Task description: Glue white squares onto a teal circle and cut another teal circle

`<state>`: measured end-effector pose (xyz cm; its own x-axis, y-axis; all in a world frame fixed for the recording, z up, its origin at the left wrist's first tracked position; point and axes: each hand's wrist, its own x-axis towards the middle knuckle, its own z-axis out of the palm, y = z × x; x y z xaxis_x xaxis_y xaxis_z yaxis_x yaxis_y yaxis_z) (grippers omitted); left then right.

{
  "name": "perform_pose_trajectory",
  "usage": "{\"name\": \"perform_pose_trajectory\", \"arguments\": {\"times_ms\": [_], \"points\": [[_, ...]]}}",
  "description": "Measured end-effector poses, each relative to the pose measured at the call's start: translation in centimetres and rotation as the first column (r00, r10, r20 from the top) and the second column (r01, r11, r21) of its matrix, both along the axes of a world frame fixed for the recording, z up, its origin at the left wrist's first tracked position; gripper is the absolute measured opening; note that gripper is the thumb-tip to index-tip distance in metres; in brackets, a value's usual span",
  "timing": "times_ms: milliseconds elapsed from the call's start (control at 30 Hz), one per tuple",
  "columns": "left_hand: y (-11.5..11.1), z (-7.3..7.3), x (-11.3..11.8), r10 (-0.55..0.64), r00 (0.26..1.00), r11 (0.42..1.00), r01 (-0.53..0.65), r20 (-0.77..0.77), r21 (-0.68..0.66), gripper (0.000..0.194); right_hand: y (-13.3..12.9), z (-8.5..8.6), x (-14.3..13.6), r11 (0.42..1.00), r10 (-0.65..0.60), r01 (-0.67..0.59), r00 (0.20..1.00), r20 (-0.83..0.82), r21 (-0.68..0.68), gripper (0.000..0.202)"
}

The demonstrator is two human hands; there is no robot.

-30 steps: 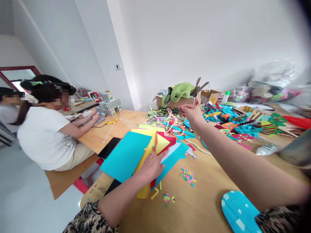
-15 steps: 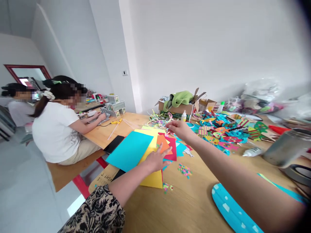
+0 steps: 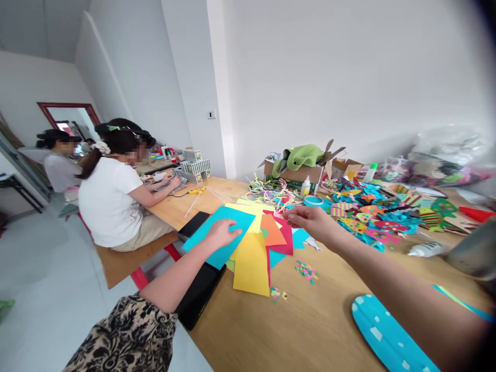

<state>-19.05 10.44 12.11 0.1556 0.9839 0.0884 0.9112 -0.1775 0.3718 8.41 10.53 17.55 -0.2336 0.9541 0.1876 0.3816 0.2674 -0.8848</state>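
Observation:
My left hand (image 3: pixel 222 235) lies over the large blue sheet (image 3: pixel 211 248), its fingers bent and apart. A yellow sheet (image 3: pixel 251 266), an orange piece (image 3: pixel 273 231) and a red sheet (image 3: pixel 287 240) overlap to the right of it. My right hand (image 3: pixel 306 218) hovers above the far right edge of these papers, its thumb and fingers pinched together; what they hold, if anything, is too small to name. Small coloured paper bits (image 3: pixel 307 271) lie on the table below it. A blue shape with pale patches (image 3: pixel 377 325) is by my right forearm.
A pile of cut paper fish (image 3: pixel 372 212) covers the back right. Behind the papers are paper strips (image 3: pixel 267 191), a glue bottle (image 3: pixel 305 186) and a cardboard box (image 3: pixel 271 169). A metal container (image 3: pixel 475 250) stands far right. A person in white (image 3: pixel 110 201) sits at left.
My left hand has moved left from the orange and yellow papers onto the blue sheet. My right hand stays pinched near the papers. The view has shifted slightly left.

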Motion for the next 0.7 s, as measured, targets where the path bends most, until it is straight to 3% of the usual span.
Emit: {"name": "perform_pose_trajectory", "arguments": {"times_ms": [133,267,367,533,700], "points": [[0.4,-2.5,0.1,0.098,0.978,0.991,-0.113,-0.183,-0.076,0.051,-2.2,0.8,0.1,0.997,0.031,-0.032,0.999,-0.011,-0.073,0.033],[0.5,-4.0,1.8,0.126,0.945,0.980,-0.166,-0.301,-0.111,0.037,-5.0,2.2,0.8,0.992,0.122,-0.119,0.989,0.088,-0.039,0.039],[0.7,-4.1,2.2,0.122,0.929,0.980,-0.168,-0.349,-0.106,0.033,-7.3,3.6,2.2,0.995,0.101,-0.101,0.982,0.162,-0.009,0.045],[0.5,-3.8,2.0,0.106,0.912,0.983,-0.156,-0.396,-0.096,0.031,-11.2,5.3,5.2,0.999,-0.049,0.048,0.993,0.106,0.018,0.050],[0.2,-3.6,2.6,0.095,0.900,0.984,-0.150,-0.425,-0.099,0.032,-14.7,5.6,7.2,0.983,-0.179,0.181,0.981,0.077,-0.014,0.048]]}}
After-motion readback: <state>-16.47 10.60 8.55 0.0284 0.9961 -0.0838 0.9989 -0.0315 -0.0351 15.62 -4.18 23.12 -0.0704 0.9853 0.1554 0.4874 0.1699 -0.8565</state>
